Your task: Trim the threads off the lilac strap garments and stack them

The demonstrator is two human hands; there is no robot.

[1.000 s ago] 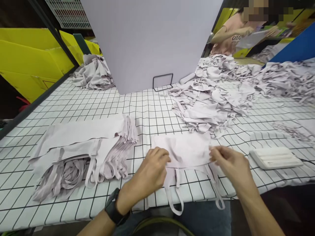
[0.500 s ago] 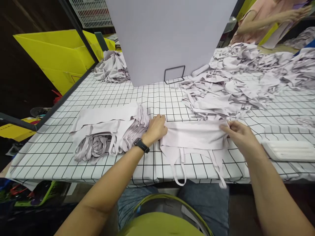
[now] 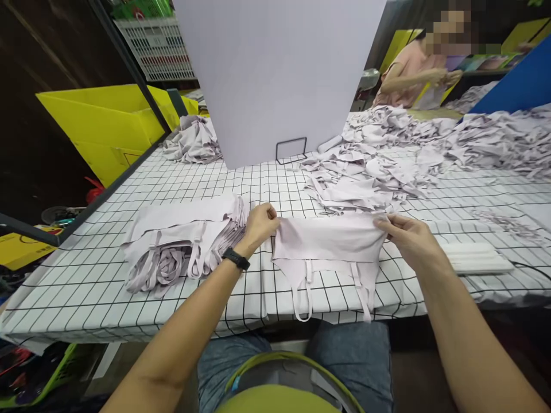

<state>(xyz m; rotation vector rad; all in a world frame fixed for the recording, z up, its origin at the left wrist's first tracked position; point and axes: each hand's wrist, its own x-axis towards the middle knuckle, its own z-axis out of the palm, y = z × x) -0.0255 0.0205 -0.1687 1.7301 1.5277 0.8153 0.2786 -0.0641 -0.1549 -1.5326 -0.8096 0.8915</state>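
A pale lilac strappy top, perhaps a camisole or bra top, is stretched sideways in front of me. Its two thin straps hang toward the table's front edge. My left hand, with a dark watch on the wrist, pinches its upper left corner. At the upper right corner, my right hand grips the cloth between thumb and fingers. Just left of my left hand lies a neat stack of folded tops, its straps bunched at the front.
A heap of loose lilac garments spreads across the right back. A big pale board stands behind, near a small wire stand. A white device with a cable sits at right. Beyond, a person handles cloth.
Both hands have moved to the top's upper corners and now hold it taut. The view has shifted, showing more of the table's left side.
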